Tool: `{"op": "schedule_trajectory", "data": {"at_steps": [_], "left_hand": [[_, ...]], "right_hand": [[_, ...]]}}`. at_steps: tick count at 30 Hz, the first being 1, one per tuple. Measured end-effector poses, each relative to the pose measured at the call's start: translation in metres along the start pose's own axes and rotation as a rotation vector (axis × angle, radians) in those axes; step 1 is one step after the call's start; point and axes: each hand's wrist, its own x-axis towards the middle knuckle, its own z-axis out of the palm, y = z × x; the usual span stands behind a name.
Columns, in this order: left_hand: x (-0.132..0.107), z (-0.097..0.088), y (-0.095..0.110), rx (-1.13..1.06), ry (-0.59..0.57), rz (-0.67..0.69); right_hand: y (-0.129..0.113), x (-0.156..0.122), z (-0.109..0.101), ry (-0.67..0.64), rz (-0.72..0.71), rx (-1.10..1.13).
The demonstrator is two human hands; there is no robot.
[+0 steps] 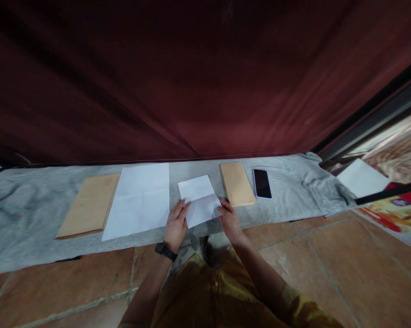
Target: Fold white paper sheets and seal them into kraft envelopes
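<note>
1. As both hands work just below the middle of the frame, the creased white paper (pixel 202 200) sits between them, right at centre.
2. Left hand (pixel 176 224), black watch (pixel 166 251) at the wrist, pinching the paper's lower left edge; right hand (pixel 230 221) pinching its right edge!
3. Off to centre-left, a larger white sheet (pixel 140 200) lies flat, and farther left, a wide brown envelope (pixel 89 205).
4. Right of centre, a narrow brown envelope (pixel 238 183), then a dark-screened phone (pixel 262 183).
5. Under everything, grey cloth (pixel 297 196); dark red fabric (pixel 192 91) fills the top, tiled floor (pixel 331 259) the lower right.
</note>
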Motion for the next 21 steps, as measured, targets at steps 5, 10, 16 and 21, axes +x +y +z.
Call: {"op": "schedule_trajectory", "data": {"at_steps": [5, 10, 16, 21], "left_hand": [[-0.005, -0.002, 0.001, -0.012, -0.045, 0.074], [-0.007, -0.005, -0.002, -0.017, -0.084, 0.053], [-0.001, -0.012, 0.0, -0.028, -0.127, 0.037], [-0.004, -0.021, -0.002, -0.054, -0.188, 0.064]], "right_hand": [[0.003, -0.003, -0.002, -0.025, -0.012, -0.033], [0.003, -0.009, -0.01, -0.01, 0.019, -0.068], [-0.007, -0.013, -0.022, -0.13, 0.027, -0.155], [-0.009, -0.013, -0.036, -0.219, -0.065, -0.384]]}}
